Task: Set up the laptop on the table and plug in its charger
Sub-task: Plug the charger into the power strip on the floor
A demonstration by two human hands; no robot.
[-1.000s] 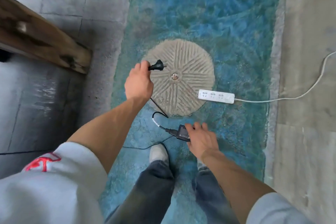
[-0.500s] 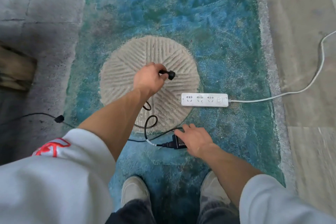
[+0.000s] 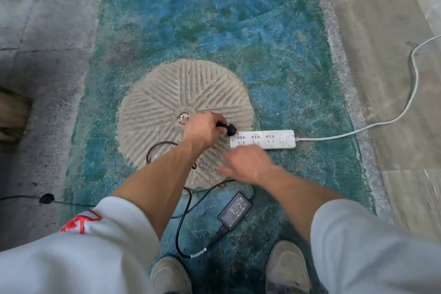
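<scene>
My left hand (image 3: 202, 130) grips the black charger plug (image 3: 228, 129), which hovers at the left end of the white power strip (image 3: 262, 139) lying on the blue-green floor. My right hand (image 3: 245, 162) is open and blurred, just below the strip, holding nothing. The black charger brick (image 3: 235, 210) lies on the floor near my feet, its black cable (image 3: 181, 227) looping around it. The laptop is not in view.
A round grooved millstone (image 3: 167, 102) is set in the floor under my left hand. The strip's white cord (image 3: 381, 124) runs off right across pale tiles. Another black cable (image 3: 47, 199) crosses the grey paving at left. My shoes (image 3: 286, 267) stand at the bottom.
My left hand has carried the plug rightward and down to the strip's left end. My right hand has let go of the charger brick and moved up toward the strip.
</scene>
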